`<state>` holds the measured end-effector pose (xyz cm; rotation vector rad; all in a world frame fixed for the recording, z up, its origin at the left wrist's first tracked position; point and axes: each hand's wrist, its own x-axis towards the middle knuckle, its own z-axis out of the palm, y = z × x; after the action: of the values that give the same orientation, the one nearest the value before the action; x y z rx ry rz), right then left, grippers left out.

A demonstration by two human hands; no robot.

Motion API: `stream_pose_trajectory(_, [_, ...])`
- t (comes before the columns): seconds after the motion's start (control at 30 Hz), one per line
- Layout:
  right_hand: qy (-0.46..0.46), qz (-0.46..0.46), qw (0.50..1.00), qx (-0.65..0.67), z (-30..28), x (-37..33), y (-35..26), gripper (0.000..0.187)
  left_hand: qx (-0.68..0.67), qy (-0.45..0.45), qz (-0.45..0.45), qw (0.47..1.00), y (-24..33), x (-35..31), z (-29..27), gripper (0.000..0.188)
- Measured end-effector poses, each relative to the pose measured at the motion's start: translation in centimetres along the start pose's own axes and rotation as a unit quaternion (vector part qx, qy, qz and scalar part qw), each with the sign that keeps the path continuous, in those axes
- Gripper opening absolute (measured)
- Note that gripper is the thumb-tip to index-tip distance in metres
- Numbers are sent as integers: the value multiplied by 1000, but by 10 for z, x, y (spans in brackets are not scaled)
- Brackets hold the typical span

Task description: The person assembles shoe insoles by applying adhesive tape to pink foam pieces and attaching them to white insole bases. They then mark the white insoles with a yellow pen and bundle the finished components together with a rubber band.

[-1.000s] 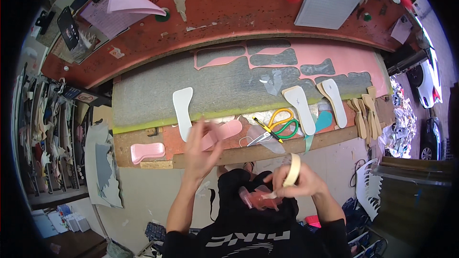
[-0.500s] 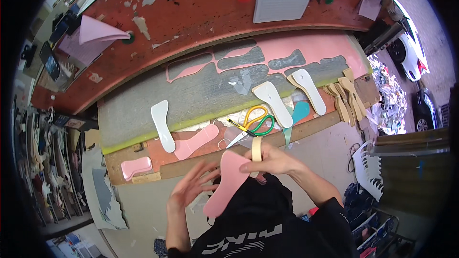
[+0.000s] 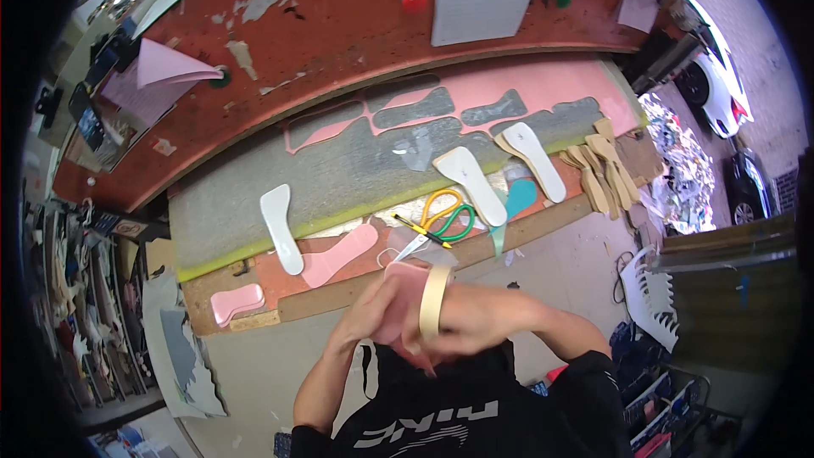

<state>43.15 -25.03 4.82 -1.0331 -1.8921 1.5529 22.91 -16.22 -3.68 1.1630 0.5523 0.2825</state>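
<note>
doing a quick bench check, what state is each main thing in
Held pink piece: gripped by left hand
Tape roll: on right hand
Scissors: lying unheld
Knife: lying across scissors; blade unclear
Pink sheet: cut through, holed
Small pink pieces: stacked
Pink paper: bent over
Brown pieces: piled together

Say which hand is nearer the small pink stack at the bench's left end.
Left. The left hand is to the right of the pink stack, at the pink piece; the right hand, with the cream tape roll, is farther right. Neither touches the stack.
</note>
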Motion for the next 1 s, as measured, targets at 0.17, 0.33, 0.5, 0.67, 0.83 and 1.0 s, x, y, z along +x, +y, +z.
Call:
stream_pose_trajectory(0.17, [223, 75, 967, -102, -11, -5, 16, 15, 43, -30, -38, 998, -11, -10, 8, 34])
stream_pose_trajectory(0.33, [230, 98, 967, -51, -10, 0, 27, 19, 63, -17, -43, 997, -8, -13, 6, 26])
stream_pose_trajectory(0.5, [204, 116, 972, -13, -9, 2, 34, 23, 120, -39, -48, 991, 0, -20, 0, 26])
stream_pose_trajectory(0.67, [179, 111, 977, -24, -9, 7, 35, 24, 128, -51, -25, 990, 3, -26, -1, 24])
stream_pose_trajectory(0.83, [218, 112, 969, -34, -3, 15, 49, 20, 219, -41, -4, 975, 4, -24, -11, 24])
stream_pose_trajectory(1.0, [324, -185, 750, -546, 50, 35, 65, 21, -99, 91, -12, 991, -34, -24, -7, 43])
